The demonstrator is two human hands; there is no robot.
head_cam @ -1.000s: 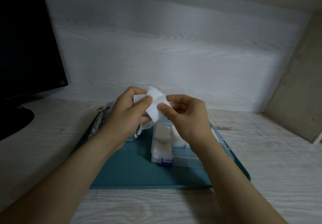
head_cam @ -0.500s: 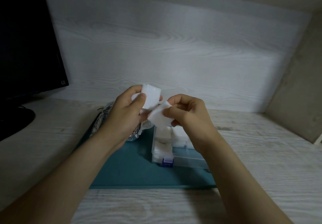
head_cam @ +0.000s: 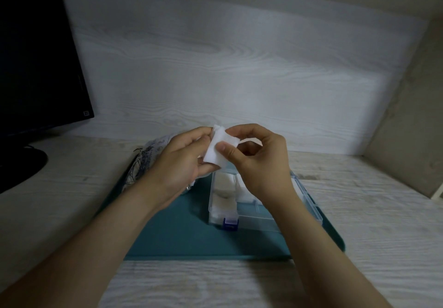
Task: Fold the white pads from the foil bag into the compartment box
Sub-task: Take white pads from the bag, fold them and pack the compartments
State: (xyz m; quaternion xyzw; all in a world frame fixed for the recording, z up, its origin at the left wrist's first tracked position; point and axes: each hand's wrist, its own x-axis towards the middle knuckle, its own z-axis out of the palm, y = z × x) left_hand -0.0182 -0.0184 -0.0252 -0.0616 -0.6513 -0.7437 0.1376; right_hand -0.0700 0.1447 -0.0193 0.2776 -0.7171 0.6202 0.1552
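A white pad [head_cam: 219, 148] is held in the air between both hands, above the far end of the box. My left hand [head_cam: 178, 161] pinches its left edge, and my right hand [head_cam: 257, 161] presses thumb and fingers on its right side. The pad looks folded over on itself. Below them, a clear compartment box [head_cam: 309, 199] with a blue latch [head_cam: 230, 223] lies open on a teal mat [head_cam: 182, 233]. Folded white pads [head_cam: 224, 197] fill its left compartments. The foil bag [head_cam: 147, 156] lies behind my left hand, mostly hidden by it.
A black monitor [head_cam: 36, 68] on its stand [head_cam: 19, 166] occupies the left of the pale wooden desk [head_cam: 374, 216]. A white wood-grain wall [head_cam: 239, 68] rises close behind the mat, and a beige side wall [head_cam: 412, 128] closes the right.
The two pad halves, spread apart half a second ago, have been brought together into one folded piece. Both hands moved closer and slightly right.
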